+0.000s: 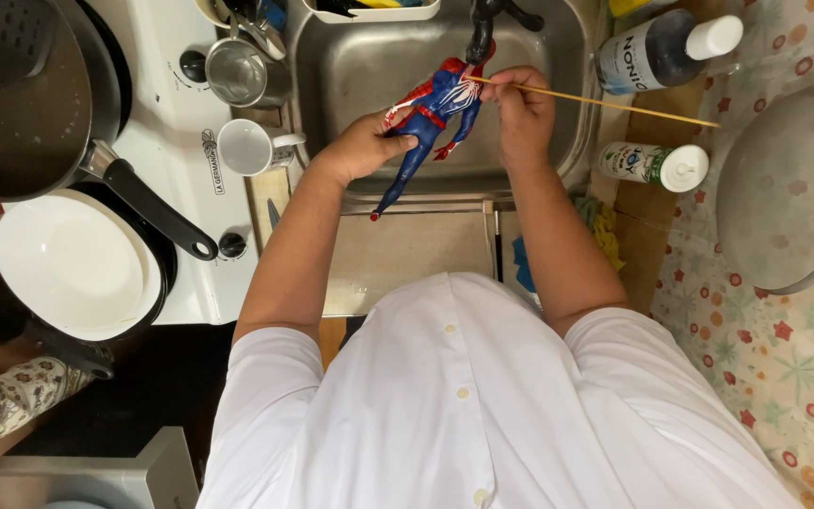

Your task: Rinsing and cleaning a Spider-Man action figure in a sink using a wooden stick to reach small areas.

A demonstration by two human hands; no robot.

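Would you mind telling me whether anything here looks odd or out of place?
Yes: a red and blue toy figure is held over the kitchen sink by the left hand, while the right hand pokes a thin wooden stick at its head.

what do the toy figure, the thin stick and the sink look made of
Toy figure: likely moulded plastic, glossy red and blue paint. Thin stick: probably wood or bamboo, pale tan, matt, straight. Sink: stainless steel by its grey brushed sheen.

Bright even indoor light, sharp, soft shadows
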